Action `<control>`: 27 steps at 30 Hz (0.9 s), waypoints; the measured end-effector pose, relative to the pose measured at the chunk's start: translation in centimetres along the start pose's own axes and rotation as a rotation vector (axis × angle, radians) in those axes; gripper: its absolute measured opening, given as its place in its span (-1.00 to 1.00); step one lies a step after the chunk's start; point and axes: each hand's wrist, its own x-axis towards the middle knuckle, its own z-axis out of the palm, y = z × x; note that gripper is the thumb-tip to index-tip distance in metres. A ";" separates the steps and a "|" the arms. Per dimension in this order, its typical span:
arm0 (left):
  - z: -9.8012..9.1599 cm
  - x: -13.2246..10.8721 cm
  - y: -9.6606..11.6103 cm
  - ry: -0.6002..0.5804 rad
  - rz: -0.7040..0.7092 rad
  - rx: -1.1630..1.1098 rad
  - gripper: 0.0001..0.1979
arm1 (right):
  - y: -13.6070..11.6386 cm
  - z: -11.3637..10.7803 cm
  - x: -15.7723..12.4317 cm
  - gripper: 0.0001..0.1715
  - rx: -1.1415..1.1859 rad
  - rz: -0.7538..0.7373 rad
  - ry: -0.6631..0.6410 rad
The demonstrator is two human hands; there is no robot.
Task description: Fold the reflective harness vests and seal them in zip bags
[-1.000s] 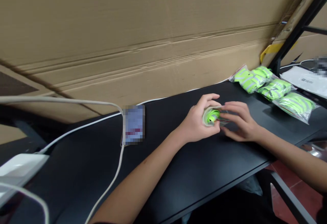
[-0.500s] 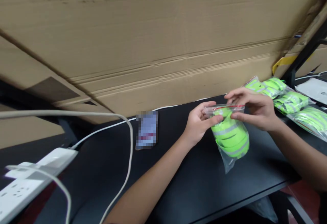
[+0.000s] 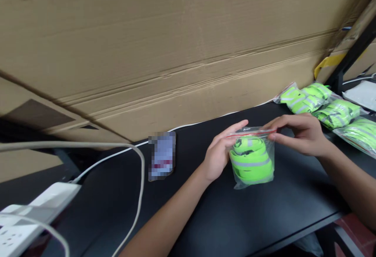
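Note:
A clear zip bag (image 3: 269,163) with a red seal line hangs upright above the desk. Inside it lies a coiled neon-green strap (image 3: 251,166) with silver reflective stripes. My left hand (image 3: 219,153) holds the bag's upper left edge, thumb in front and index finger stretched out behind the seal. At the upper right corner, my right hand (image 3: 302,133) pinches the bag between thumb and fingers; its other fingers are curled and partly hidden.
Several bagged green straps (image 3: 337,113) lie at the right by the cardboard wall (image 3: 176,53). A phone (image 3: 163,155) with a blurred screen rests on the black desk (image 3: 229,218). At the left are a white power strip (image 3: 44,206) and a looping cable (image 3: 141,178).
The bag has turned more upright, its bottom no longer trailing to a point. My right hand has lowered onto the top right corner, and my left thumb has shifted back toward the left edge.

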 end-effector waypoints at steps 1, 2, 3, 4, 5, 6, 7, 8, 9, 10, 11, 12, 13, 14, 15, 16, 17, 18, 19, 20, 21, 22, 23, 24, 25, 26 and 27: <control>-0.1 0.0 0.1 -0.025 0.006 0.006 -0.49 | -0.1 0.2 0.0 -0.89 0.008 0.010 0.045; -0.2 0.0 0.1 -0.025 0.017 0.028 -0.51 | -0.2 0.4 0.0 -0.86 0.031 0.022 0.096; -0.2 0.1 0.1 0.005 0.032 0.068 -0.55 | -0.3 0.6 0.0 -0.82 0.061 0.040 0.152; -0.3 0.1 0.1 0.061 0.054 0.125 -0.60 | -0.4 0.8 0.1 -0.77 0.093 0.063 0.203; -0.3 0.2 0.0 0.134 0.082 0.197 -0.67 | -0.5 1.0 0.2 -0.73 0.123 0.087 0.244; -0.3 0.3 -0.1 0.209 0.118 0.275 -0.72 | -0.5 1.1 0.2 -0.70 0.147 0.112 0.271; -0.4 0.4 -0.3 0.272 0.159 0.349 -0.77 | -0.4 1.2 0.3 -0.68 0.169 0.133 0.279; -0.4 0.5 -0.6 0.321 0.200 0.405 -0.80 | -0.3 1.2 0.3 -0.68 0.192 0.155 0.272; -0.5 0.6 -0.8 0.358 0.234 0.439 -0.81 | -0.1 1.1 0.4 -0.67 0.222 0.180 0.255; -0.5 0.6 -1.0 0.388 0.258 0.448 -0.81 | 0.2 0.9 0.5 -0.67 0.254 0.207 0.230; -0.6 0.7 -1.3 0.416 0.270 0.440 -0.81 | 0.5 0.7 0.5 -0.69 0.284 0.234 0.206; -0.7 0.8 -1.5 0.441 0.276 0.423 -0.81 | 0.8 0.5 0.6 -0.73 0.306 0.256 0.185; -0.8 0.8 -1.7 0.462 0.279 0.404 -0.81 | 1.2 0.3 0.7 -0.79 0.316 0.273 0.165; -0.9 0.9 -1.8 0.473 0.281 0.387 -0.80 | 1.5 0.1 0.7 -0.84 0.315 0.284 0.149; -1.0 0.9 -2.0 0.478 0.287 0.374 -0.80 | 1.9 -0.1 0.8 -0.83 0.309 0.289 0.136; -1.2 1.0 -2.1 0.484 0.297 0.362 -0.80 | 2.2 -0.2 0.9 -0.79 0.306 0.291 0.129; -1.3 1.0 -2.2 0.492 0.311 0.351 -0.79 | 2.5 -0.2 0.9 -0.75 0.308 0.292 0.132; -1.4 1.1 -2.2 0.503 0.325 0.344 -0.78 | 2.7 -0.2 1.0 -0.75 0.317 0.293 0.143; -1.5 1.1 -2.2 0.514 0.333 0.343 -0.77 | 2.8 -0.2 1.0 -0.77 0.330 0.294 0.161; -1.4 1.1 -2.2 0.526 0.335 0.351 -0.77 | 2.9 -0.1 1.0 -0.79 0.344 0.295 0.178; -1.4 1.1 -2.2 0.535 0.331 0.367 -0.77 | 2.9 0.0 0.9 -0.80 0.356 0.294 0.185; -1.3 1.1 -2.1 0.540 0.326 0.388 -0.77 | 2.8 0.0 0.8 -0.79 0.364 0.288 0.180; -1.2 1.0 -2.0 0.542 0.327 0.415 -0.77 | 2.6 0.1 0.7 -0.79 0.365 0.275 0.161; -1.0 0.9 -1.9 0.543 0.339 0.452 -0.78 | 2.4 0.1 0.6 -0.78 0.356 0.258 0.137; -0.9 0.8 -1.9 0.541 0.360 0.498 -0.78 | 2.1 0.2 0.5 -0.79 0.330 0.236 0.108; -0.8 0.6 -1.8 0.536 0.387 0.549 -0.78 | 1.7 0.2 0.3 -0.80 0.283 0.211 0.079; -0.7 0.5 -1.8 0.527 0.415 0.601 -0.78 | 1.3 0.3 0.2 -0.81 0.222 0.185 0.058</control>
